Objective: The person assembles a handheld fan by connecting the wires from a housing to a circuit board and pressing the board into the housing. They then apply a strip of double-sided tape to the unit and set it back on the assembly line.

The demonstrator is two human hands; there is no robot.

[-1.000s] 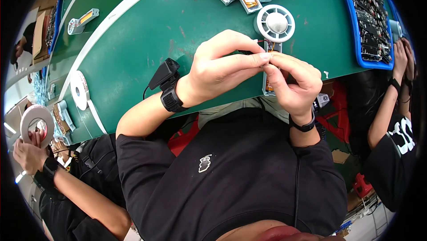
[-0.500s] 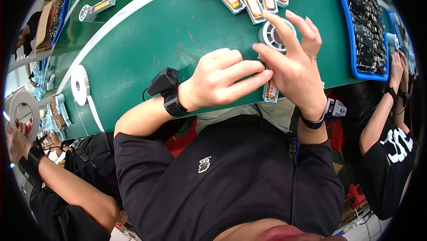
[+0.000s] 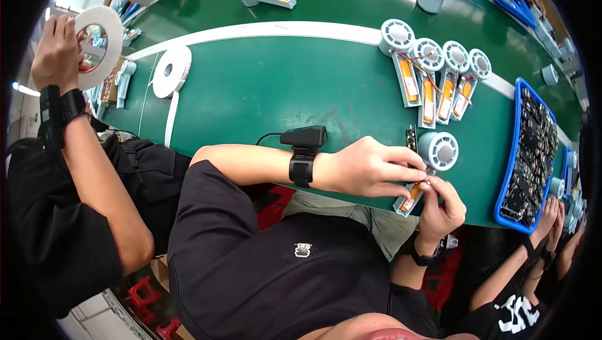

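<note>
A light-blue handheld fan (image 3: 439, 151), its handle casing uncovered with an orange battery inside, lies at the table's near edge between my hands. My left hand (image 3: 376, 167) reaches over its handle from the left, fingertips pinched near the neck. From the right, my right hand (image 3: 444, 208) brings closed thumb and fingers to the same spot, and the fingertips of both hands meet. Whatever small thing they pinch is hidden by the fingers. A narrow dark circuit board (image 3: 411, 138) sticks up just beyond my left fingers, beside the fan's round head.
Several similar open fans (image 3: 428, 54) with orange batteries and red wires lie in a row beyond my hands. At the right stands a blue tray (image 3: 500, 209) full of dark circuit boards. A white tape roll (image 3: 172, 71) lies left; a co-worker's hand (image 3: 58, 54) holds another roll.
The view has shifted, so the whole table appears differently placed. My right hand, earlier raised with fingers spread, has come down and closed at the fan's neck beside my left fingertips.
</note>
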